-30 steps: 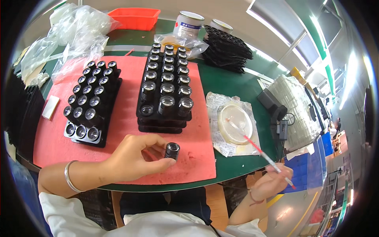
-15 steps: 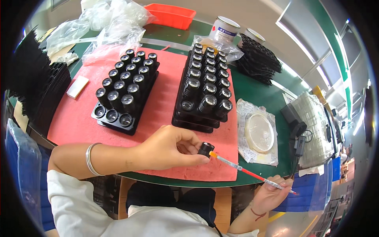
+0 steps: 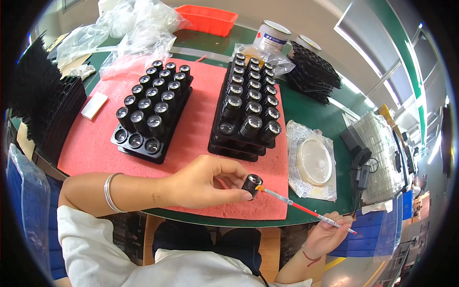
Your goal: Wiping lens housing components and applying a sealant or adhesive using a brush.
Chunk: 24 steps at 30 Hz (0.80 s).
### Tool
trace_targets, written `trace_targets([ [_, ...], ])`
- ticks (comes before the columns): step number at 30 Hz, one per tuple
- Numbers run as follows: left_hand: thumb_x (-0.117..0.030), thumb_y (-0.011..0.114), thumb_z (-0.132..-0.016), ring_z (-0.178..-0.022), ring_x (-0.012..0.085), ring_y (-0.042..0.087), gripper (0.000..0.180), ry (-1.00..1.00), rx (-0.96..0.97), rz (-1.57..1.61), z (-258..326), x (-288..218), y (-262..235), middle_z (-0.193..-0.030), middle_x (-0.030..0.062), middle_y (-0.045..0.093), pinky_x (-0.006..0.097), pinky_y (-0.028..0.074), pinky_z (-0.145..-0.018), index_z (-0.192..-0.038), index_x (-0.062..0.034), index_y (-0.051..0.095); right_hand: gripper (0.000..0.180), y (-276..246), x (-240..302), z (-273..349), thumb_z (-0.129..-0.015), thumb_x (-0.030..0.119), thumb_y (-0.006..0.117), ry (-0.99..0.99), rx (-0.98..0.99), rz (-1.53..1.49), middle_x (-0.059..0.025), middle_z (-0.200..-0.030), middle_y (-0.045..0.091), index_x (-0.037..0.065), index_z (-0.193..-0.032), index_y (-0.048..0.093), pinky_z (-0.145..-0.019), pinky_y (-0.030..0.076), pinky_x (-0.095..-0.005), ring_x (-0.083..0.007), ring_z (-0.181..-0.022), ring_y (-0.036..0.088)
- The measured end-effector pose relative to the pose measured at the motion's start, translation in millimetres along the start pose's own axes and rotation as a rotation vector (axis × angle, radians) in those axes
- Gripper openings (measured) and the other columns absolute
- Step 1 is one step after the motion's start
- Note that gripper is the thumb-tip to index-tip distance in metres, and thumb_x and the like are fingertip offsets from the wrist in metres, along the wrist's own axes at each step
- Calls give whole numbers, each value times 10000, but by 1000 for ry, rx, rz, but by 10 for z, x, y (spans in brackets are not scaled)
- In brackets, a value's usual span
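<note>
Two hands share the work: the left hand (image 3: pixel 210 184) holds up a small black cylinder (image 3: pixel 252 187) while the right hand (image 3: pixel 330 229) brings a long, slim brush (image 3: pixel 299 207) to it. The orange tip (image 3: pixel 260 188) appears to meet the side of the cylinder just below its rim, on the flank facing the right hand. Doing this well, I judge, calls for a light, even stroke around that edge – with the bristles kept off the shiny top face – and a steady left wrist, turning the cylinder a little at a time. The brush is gripped near its far end (a long reach for fine work), so a hold closer to the bristles would probably give better control.

As for the fingers, the left thumb and forefinger are clamped on the cylinder, which sits right at their tips, its top face turned up and its right side clear of the skin. The right fingers are pinched together on the brush handle, well apart from the cylinder. It is held above the near part of the pink mat (image 3: pixel 191 131) – in front of the right-hand black tray (image 3: pixel 234 149).
</note>
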State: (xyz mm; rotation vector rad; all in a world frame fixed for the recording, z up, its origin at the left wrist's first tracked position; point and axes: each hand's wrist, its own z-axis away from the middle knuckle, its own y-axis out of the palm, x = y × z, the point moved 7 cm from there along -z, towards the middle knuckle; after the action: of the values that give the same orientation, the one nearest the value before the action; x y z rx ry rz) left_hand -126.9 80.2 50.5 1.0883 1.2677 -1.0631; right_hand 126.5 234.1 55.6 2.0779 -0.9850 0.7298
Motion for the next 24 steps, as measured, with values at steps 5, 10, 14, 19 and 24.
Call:
trace_targets([
  [5,-166,674,-825,-880,71,590,317,0,34,7,-14,12,11,-943,20,644,223,480,-758,-1085,-3,595,279,-49,-24,14,-961,287,444,18,-29,-32,-35,-621,402,61,-799,418,-524,308,-215,-109,-551,370],
  [10,-163,666,-831,-889,78,589,299,46,47,43,-17,22,23,-943,24,640,233,480,-770,-1070,1,594,290,-60,-43,40,-960,300,450,-27,-152,63,-31,-635,406,63,-797,416,-553,305,-218,-102,-591,377],
  [14,-163,681,-810,-848,88,605,259,42,10,-90,17,-82,9,-921,29,643,244,494,-732,-1001,-9,599,314,-134,-204,25,-954,329,460,22,-175,-16,-16,-673,391,65,-795,403,-571,295,-234,-103,-619,363],
  [19,-169,742,-701,-706,193,605,285,508,-228,-677,321,-529,24,-821,30,613,280,503,-619,-922,-58,600,336,-232,-232,52,-953,367,451,7,-325,-30,-4,-729,363,59,-829,404,-614,294,-228,-99,-687,354],
  [24,-110,776,-615,-649,158,543,256,660,-786,-1180,897,-881,-173,-756,23,584,290,431,-585,-834,-89,645,301,-257,-229,34,-963,326,409,22,-295,8,1,-700,286,66,-815,375,-638,264,-246,-103,-673,297],
])
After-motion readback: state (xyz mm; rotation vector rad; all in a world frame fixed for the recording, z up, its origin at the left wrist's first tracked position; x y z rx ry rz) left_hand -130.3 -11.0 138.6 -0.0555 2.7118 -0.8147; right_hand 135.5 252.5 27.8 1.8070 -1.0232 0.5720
